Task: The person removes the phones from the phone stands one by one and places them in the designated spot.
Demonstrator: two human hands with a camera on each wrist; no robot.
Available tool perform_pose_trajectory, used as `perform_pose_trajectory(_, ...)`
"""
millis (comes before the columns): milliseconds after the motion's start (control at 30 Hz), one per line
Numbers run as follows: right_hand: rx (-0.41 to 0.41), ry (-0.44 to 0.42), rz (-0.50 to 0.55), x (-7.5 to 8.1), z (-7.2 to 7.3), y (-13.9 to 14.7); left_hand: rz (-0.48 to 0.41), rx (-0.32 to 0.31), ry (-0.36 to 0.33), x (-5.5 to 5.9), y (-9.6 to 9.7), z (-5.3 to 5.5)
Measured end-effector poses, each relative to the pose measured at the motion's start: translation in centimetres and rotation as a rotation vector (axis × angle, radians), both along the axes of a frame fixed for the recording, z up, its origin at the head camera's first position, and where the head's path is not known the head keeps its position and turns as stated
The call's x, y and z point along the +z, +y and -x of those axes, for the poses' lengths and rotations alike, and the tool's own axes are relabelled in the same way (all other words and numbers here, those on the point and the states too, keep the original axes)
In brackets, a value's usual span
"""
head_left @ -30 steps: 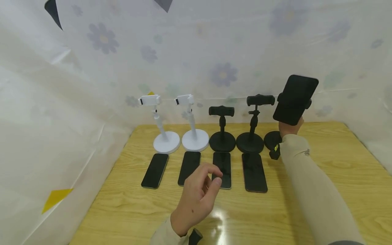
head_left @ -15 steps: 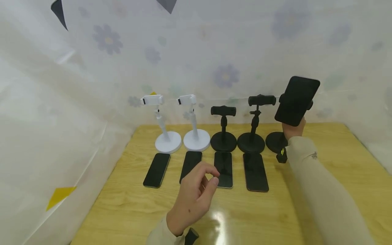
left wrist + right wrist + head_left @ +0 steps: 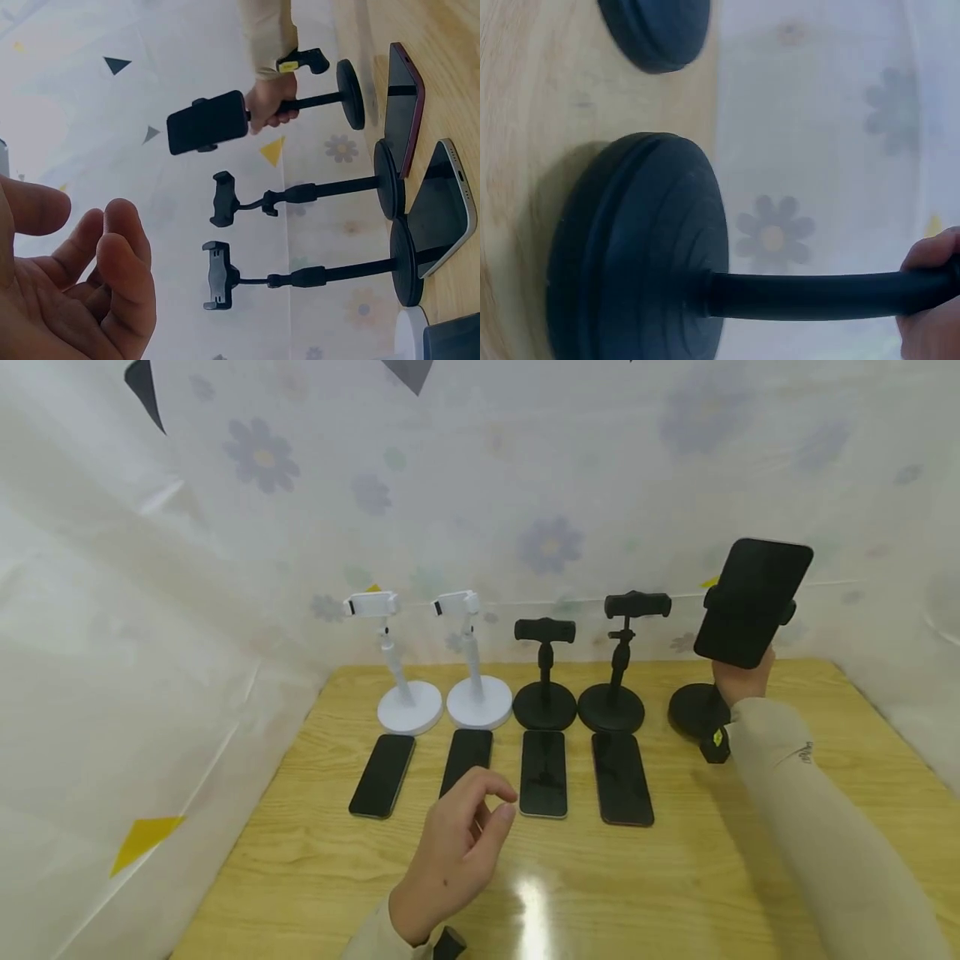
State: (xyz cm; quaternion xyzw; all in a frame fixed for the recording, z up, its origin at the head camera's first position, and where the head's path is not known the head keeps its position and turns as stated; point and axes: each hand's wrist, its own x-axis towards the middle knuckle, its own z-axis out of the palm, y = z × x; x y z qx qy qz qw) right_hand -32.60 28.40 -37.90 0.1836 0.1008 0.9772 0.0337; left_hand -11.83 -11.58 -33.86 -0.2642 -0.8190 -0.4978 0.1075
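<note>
My right hand grips the stem of a black phone stand, whose round base is at the right end of the row. A dark smartphone sits tilted in that stand's clamp. In the right wrist view, fingers wrap the upper stem; I cannot tell whether the base fully touches the table. My left hand hovers over the table's front part, fingers loosely bent around nothing. The left wrist view shows the left hand with a gap between thumb and fingers.
Two white phone stands and two black ones line the back, clamps without phones. Several dark phones lie flat before them, including a silver-edged one and a red-edged one. A flower-patterned curtain borders the wooden table.
My right hand has shifted the black stand and its phone to the right, widening the gap to the neighbouring base. The left hand has drifted slightly left and toward me.
</note>
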Motion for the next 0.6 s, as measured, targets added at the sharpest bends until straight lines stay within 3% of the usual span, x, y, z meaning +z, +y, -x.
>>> perform_pose_trajectory(33, 0.095, -0.028, 0.109, 0.2, -0.4, 0.1, 0.002, -0.002, 0.003, 0.0, 0.0, 0.0)
perform_pose_trajectory(100, 0.207, -0.06, 0.175, 0.7, -1.0, 0.3, 0.009, 0.003, 0.011, -0.1, -0.2, 0.1)
perform_pose_trajectory(200, 0.189, -0.088, 0.079, 1.8, -2.1, 0.1, 0.023, 0.022, 0.017, -0.3, -0.5, 0.1)
perform_pose_trajectory(267, 0.025, -0.14, -0.202, 2.5, -2.9, -0.3, 0.033, 0.039, 0.012, -0.4, -0.7, 0.1)
perform_pose_trajectory(300, -0.098, -0.196, -0.443, 2.8, -3.5, -0.5, 0.036, 0.044, 0.012, -0.5, -0.9, 0.0)
perform_pose_trajectory(400, -0.511, -0.458, -1.425, 3.4, -5.1, -1.1, 0.04, 0.054, -0.001, -0.7, -1.2, -0.1)
perform_pose_trajectory(433, -0.594, -0.557, -1.668, 3.6, -5.6, -1.4, 0.041, 0.058, -0.007, -0.7, -1.3, -0.1)
perform_pose_trajectory(467, -0.631, -0.621, -1.843, 3.7, -6.1, -1.7, 0.043, 0.062, -0.01, -0.8, -1.3, -0.1)
perform_pose_trajectory(500, -0.642, -0.658, -1.96, 3.8, -6.6, -2.0, 0.043, 0.064, -0.012, -0.8, -1.4, -0.1)
perform_pose_trajectory(533, -0.638, -0.663, -1.999, 3.9, -7.1, -2.4, 0.043, 0.068, -0.018, -0.9, -1.4, -0.1)
perform_pose_trajectory(600, -0.597, -0.642, -1.953, 4.3, -8.2, -3.4, 0.047, 0.068, -0.02, -1.0, -1.4, -0.2)
